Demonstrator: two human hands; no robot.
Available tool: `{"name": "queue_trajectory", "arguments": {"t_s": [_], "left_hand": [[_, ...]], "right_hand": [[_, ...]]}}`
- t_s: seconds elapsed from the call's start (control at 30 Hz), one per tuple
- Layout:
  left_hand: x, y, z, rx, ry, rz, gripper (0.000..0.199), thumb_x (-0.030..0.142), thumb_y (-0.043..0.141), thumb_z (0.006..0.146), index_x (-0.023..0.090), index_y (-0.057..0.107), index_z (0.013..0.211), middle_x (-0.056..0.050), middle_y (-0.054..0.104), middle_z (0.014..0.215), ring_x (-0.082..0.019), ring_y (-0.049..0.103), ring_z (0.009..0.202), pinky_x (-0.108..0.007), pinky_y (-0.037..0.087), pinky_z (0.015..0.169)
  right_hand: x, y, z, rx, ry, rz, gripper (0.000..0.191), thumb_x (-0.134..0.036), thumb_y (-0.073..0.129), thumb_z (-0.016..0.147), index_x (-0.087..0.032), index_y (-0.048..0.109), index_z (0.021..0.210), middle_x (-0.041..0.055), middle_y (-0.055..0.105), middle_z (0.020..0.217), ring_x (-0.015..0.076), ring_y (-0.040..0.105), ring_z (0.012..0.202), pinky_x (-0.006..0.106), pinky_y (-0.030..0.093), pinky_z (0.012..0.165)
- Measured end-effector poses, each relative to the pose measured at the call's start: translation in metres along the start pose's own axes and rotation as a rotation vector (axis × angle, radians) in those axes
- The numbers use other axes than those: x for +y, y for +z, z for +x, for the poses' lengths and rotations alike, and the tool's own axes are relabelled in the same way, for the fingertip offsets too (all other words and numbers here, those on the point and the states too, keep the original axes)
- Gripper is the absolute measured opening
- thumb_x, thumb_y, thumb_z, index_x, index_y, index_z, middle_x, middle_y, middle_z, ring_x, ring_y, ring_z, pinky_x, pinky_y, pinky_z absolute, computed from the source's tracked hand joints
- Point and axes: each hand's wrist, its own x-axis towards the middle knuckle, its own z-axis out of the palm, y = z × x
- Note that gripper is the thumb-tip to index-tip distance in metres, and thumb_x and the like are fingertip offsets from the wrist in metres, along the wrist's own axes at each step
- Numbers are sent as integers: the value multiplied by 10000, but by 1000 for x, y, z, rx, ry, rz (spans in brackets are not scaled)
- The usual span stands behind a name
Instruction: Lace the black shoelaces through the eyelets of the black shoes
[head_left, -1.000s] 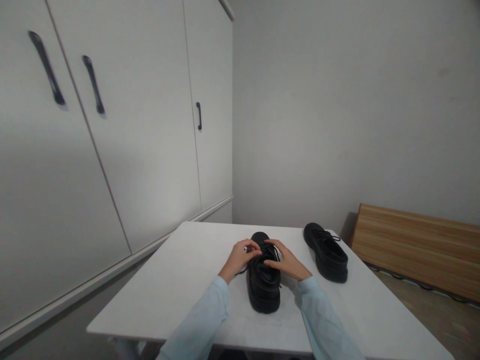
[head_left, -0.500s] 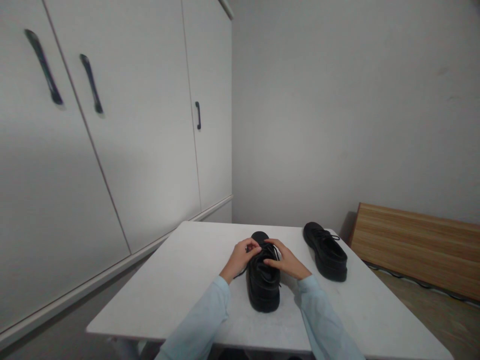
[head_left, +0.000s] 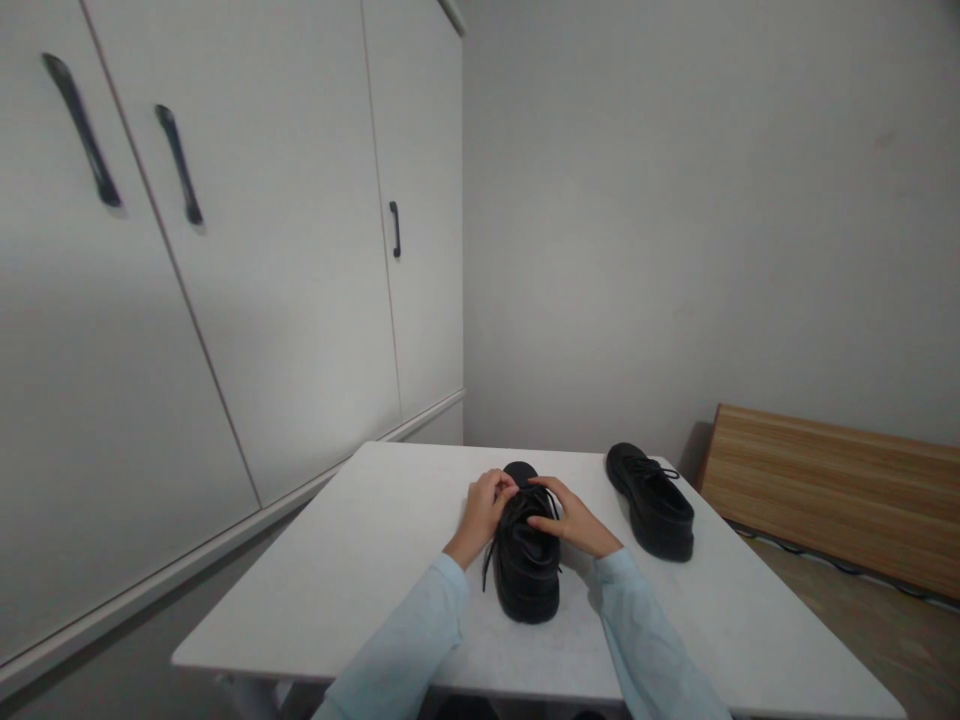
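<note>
as my left hand [head_left: 484, 508] pinches what looks like a lace [head_left: 487, 564] on the black shoe [head_left: 528, 578], my right hand [head_left: 576, 522] spans its opening, thumb and forefinger apart. another shoe [head_left: 658, 518] stands to the right.

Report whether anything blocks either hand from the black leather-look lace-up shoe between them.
Nothing visible does. The left hand and right hand are at the black leather-look lace-up shoe, one on each side. The other black lace-up shoe sits apart, further right on the white table.
</note>
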Motion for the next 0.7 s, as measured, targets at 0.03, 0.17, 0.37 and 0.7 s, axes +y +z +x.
{"name": "queue_trajectory", "arguments": {"t_s": [0.03, 0.17, 0.37, 0.7], "left_hand": [[0, -1, 0, 0, -10, -12, 168, 329, 547, 822, 187, 600, 749, -23, 608, 754, -173, 521, 743, -283, 404, 712], [-3, -6, 1, -24, -66, -57, 240, 410, 593, 795, 175, 616, 753, -11, 598, 733, -155, 503, 710, -264, 393, 680], [-5, -11, 2, -193, -86, -163, 284, 436, 684, 716, 154, 648, 733, -21, 608, 718, -157, 520, 711, -262, 392, 678], [-4, -9, 2, -109, -92, -221, 281, 441, 624, 776, 161, 616, 783, -20, 621, 773, -163, 556, 757, -268, 416, 724]], "right_hand": [[0, 0, 0, 1, 2, 2, 554, -351, 724, 692, -208, 562, 1202, 94, 586, 1222, 265, 529, 1175, 444, 364, 1052], [-1, 0, 0, 2, 13, 7, 553, -334, 724, 687, -204, 559, 1198, 98, 583, 1228, 265, 528, 1178, 447, 359, 1055], [0, 0, 0, -4, 7, -1, 547, -349, 717, 695, -198, 558, 1196, 101, 581, 1228, 267, 525, 1184, 446, 359, 1057], [0, 0, 0, 13, -1, 1, 543, -326, 723, 678, -211, 570, 1185, 94, 596, 1211, 266, 542, 1164, 444, 382, 1039]]}}
